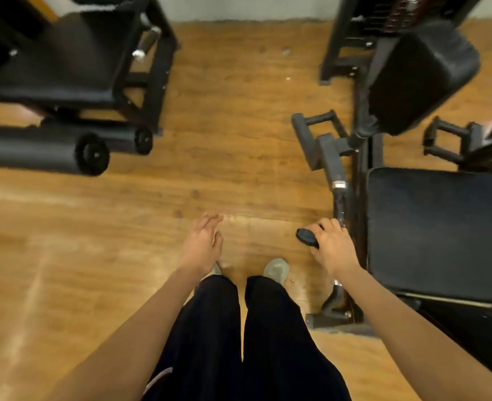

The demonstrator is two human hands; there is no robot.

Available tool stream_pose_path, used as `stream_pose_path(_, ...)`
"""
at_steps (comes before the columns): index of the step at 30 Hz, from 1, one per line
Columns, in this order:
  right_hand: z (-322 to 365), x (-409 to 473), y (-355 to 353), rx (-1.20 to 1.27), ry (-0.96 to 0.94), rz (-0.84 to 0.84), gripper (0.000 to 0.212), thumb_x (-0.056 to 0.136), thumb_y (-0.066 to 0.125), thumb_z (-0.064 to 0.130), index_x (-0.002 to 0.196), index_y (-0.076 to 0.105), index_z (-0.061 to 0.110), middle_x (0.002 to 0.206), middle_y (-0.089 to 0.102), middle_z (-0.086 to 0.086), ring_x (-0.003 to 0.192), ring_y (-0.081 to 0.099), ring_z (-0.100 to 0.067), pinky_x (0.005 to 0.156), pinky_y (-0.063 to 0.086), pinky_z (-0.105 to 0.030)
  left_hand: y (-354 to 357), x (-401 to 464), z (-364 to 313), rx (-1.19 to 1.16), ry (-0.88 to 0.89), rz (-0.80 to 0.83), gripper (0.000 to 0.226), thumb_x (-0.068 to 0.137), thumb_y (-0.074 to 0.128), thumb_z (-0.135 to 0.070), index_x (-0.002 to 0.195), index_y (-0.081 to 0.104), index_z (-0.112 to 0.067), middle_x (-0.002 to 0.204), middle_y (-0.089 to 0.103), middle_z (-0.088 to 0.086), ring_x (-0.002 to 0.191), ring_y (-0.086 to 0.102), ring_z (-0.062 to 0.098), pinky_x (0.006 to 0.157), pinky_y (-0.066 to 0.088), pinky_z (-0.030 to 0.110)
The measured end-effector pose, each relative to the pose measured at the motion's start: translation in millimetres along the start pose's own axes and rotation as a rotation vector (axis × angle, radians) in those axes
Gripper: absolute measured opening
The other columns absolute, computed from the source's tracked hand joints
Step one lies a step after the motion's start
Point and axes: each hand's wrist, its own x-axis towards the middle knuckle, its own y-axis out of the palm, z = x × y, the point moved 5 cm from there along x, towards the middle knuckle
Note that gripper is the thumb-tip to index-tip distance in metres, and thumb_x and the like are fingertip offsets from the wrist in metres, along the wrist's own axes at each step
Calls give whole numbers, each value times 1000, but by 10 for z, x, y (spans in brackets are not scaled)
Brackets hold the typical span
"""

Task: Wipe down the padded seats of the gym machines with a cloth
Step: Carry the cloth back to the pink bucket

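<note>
My right hand grips the black rubber handle of a machine lever, just left of a dark padded seat at the right. Beyond that seat a black back pad tilts upward. My left hand hovers over the wooden floor with relaxed fingers and holds nothing. Another machine with a black padded seat stands at the far left. No cloth shows in view.
Two black foam rollers stick out from the left machine at knee height. Grey foot pegs and a steel frame base lie beside my right foot. Wooden floor runs between the two machines to a pale wall.
</note>
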Motion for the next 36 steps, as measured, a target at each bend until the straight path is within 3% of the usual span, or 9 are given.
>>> stream_pose_path(11, 2101, 7, 211, -173, -441, 128, 38, 95, 56, 19, 133, 51, 20, 131, 48, -1, 124, 38, -23, 96, 33, -33, -74, -1471, 1605, -225, -472, -139, 42, 104, 41, -17, 145, 50, -18, 155, 43, 2, 146, 32, 16, 110, 35, 31)
stream_pose_path(15, 2763, -121, 402, -248, -513, 184, 41, 95, 58, 21, 135, 49, 21, 129, 49, 0, 122, 39, -21, 94, 35, -32, -18, -2149, 2229, -298, -599, -183, 40, 104, 41, -20, 143, 52, -19, 154, 43, 2, 143, 39, 19, 108, 38, 34)
stream_pose_path(19, 3275, -302, 612, -301, -546, 225, 40, 93, 58, 19, 133, 52, 24, 124, 50, 2, 119, 41, -20, 90, 36, -31, 89, -2891, 2799, -374, -751, -238, 39, 103, 42, -21, 140, 54, -19, 150, 47, 0, 126, 55, 24, 93, 49, 35)
stream_pose_path(24, 3618, -449, 749, -414, -573, 261, 37, 93, 59, 22, 130, 54, 25, 124, 51, 2, 119, 42, -20, 91, 36, -31, 243, -3462, 3200, -450, -900, -266, 38, 103, 43, -22, 139, 55, -18, 148, 49, 2, 120, 59, 25, 86, 53, 35)
stream_pose_path(36, 4648, 43, 921, -671, -689, 350, 40, 91, 58, 17, 130, 54, 25, 120, 51, 3, 116, 43, -17, 89, 40, -28, 316, -3893, 3875, -656, -1119, -382, 39, 103, 43, -20, 140, 54, -15, 145, 54, 4, 132, 50, 24, 100, 44, 35)
